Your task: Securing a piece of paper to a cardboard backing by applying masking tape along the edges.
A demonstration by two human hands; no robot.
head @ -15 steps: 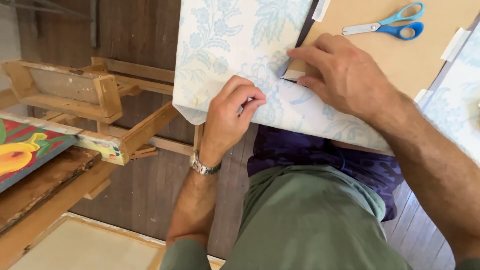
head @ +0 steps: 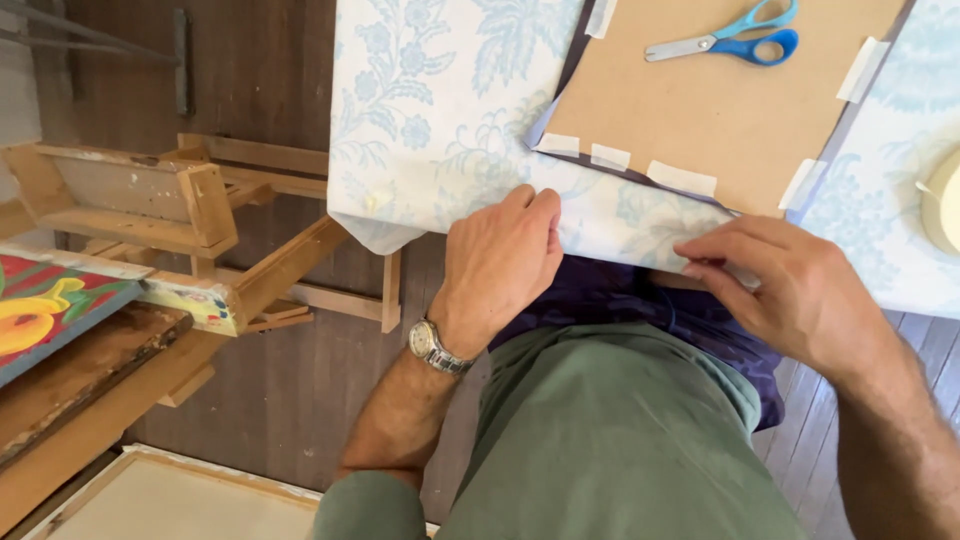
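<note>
**Taped board at the near table edge**

Dark plank floor; a table under a pale blue floral cloth; a wooden easel and a painted canvas off to my left.

The brown backing board lies flat on the cloth, dark fabric showing along its rim, held by short strips of masking tape. Its near long edge runs roughly parallel to the table's near edge, tilting away toward my left; its near-left corner points at the cloth's hanging corner.

My left hand rests curled, knuckles down, on the cloth at the near edge, gripping nothing I can see. My right hand is nearly closed, fingertips pinching at the cloth edge just below the board; whether a tape strip is in them, I cannot tell.

Risks, as I judge them: the cloth overhangs, so a tug could drag board and blue-handled scissors toward me. Uneven pressing could wrinkle the fabric or lift the tape.
</note>
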